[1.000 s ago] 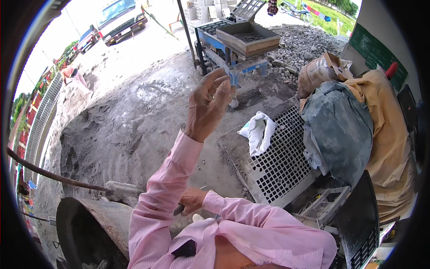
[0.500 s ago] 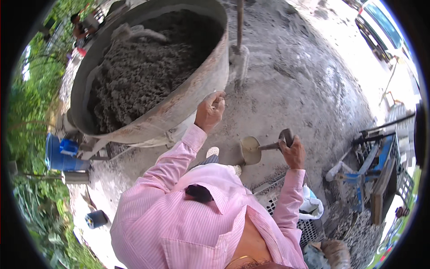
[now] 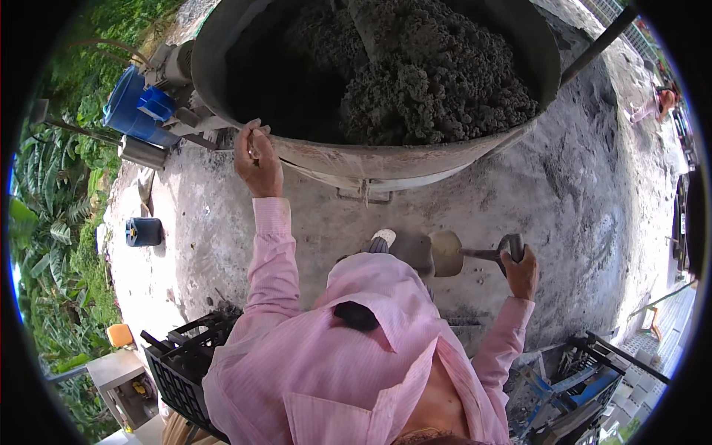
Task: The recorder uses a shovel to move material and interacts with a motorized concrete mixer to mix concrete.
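My right hand [image 3: 521,273] is closed round the dark grip of a shovel [image 3: 448,254], held low on the right. The shovel's pale, mud-coated blade is close to my feet; whether it touches the ground I cannot tell. A large round metal mixing pan [image 3: 415,159] stands in front of me. Grey, crumbly mortar [image 3: 423,81] is heaped in its middle and right, while its left part lies in dark shadow. My left hand [image 3: 259,163] is raised at the pan's near left rim, fingers curled with nothing visible in them. Contact with the rim is unclear.
A blue barrel [image 3: 133,111] stands left of the pan, with a dark jerrycan [image 3: 144,231] nearer me. Black crates [image 3: 178,371] sit behind me at left. Blue-and-black frames [image 3: 578,386] lie at lower right. A dark pole [image 3: 599,46] slants beside the pan; another person [image 3: 656,102] is far right.
My view has turned left, so the pan now sits ahead of me. My left hand has shifted left to its near left rim. My right hand still grips the shovel.
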{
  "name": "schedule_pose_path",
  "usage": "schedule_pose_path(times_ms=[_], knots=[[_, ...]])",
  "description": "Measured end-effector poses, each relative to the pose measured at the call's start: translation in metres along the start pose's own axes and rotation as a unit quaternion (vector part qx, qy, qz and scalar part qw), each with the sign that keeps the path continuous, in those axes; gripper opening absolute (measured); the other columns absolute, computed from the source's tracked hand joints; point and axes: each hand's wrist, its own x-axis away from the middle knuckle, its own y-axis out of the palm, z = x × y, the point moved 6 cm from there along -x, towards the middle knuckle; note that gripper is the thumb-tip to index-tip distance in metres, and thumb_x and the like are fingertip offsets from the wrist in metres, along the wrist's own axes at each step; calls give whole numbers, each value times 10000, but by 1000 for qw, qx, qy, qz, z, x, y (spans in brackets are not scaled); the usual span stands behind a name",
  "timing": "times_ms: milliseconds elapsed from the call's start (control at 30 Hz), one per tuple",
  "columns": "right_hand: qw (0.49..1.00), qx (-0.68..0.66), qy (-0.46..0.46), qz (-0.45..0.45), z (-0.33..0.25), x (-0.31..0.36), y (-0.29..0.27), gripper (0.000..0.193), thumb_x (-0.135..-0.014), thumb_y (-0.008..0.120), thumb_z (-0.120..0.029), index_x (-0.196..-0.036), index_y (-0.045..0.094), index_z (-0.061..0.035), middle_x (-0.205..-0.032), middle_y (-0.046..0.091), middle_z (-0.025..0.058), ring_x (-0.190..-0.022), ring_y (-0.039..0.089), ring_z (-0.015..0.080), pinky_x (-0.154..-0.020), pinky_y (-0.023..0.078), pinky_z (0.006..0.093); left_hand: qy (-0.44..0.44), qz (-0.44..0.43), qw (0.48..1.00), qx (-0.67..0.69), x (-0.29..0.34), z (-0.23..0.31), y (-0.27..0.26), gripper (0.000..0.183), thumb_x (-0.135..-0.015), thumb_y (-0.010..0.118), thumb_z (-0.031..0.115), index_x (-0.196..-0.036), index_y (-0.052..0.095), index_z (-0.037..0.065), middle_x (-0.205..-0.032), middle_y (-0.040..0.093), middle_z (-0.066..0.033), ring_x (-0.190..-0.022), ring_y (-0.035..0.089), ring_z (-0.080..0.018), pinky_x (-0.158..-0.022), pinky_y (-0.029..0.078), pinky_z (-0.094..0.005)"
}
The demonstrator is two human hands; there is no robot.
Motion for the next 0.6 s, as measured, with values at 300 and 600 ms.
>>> schedule_pose_path(times_ms=[300, 600], knots=[[992, 71, -71, -76, -70, 1, 28, 389, -697, 782, -314, -922, 657, -22, -803, 670, 209, -791, 657, 409, -701, 500, 471, 50, 35, 994, -89, -70, -50, 24, 259, -968, 519, 172, -1102, 659, 0, -985, 688, -98, -812, 661, -158, -736, 542, -266], [994, 61, -48, -75, -104, -39, 39, 404, -660, 811, -338, -863, 649, -29, -755, 643, 193, -730, 634, 396, -657, 476, 452, 115, 72, 975, -175, -68, -57, 26, 247, -952, 539, 190, -1031, 694, 15, -928, 690, -104, -758, 666, -175, -660, 529, -290]])
